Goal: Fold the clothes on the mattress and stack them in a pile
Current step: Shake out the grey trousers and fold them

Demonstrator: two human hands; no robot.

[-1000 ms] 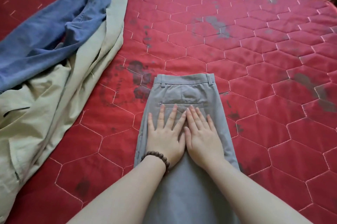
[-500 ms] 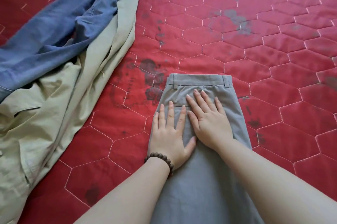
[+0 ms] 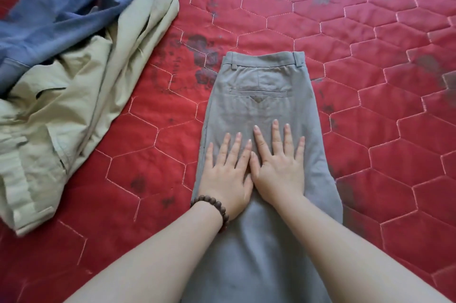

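Smoothing step on the grey trousers (image 3: 261, 105), judged from the flat hands. Left hand (image 3: 225, 178) and right hand (image 3: 280, 172) lie palm-down side by side on the cloth, touching at the thumbs, fingers (image 3: 275, 133) straight and slightly spread, pinching nothing. To do it well: keep the palms flat, press evenly and sweep outward toward both side edges so no crease gets trapped, keep the leg edges lined up before the next fold, and don't drag the cloth over the mattress (image 3: 370, 80).

The trousers lie folded lengthwise, one leg on the other, back side up. The waistband with belt loops sits well beyond the fingertips, the welt pocket between it and the fingertips. The legs run back under the wrists and out of view. The cloth looks mostly flat, with faint wrinkles near the pocket.

Well off to the left of the left hand, beige trousers (image 3: 74, 117) and a blue garment (image 3: 61, 14) lie crumpled, unfolded. No pile is visible yet.
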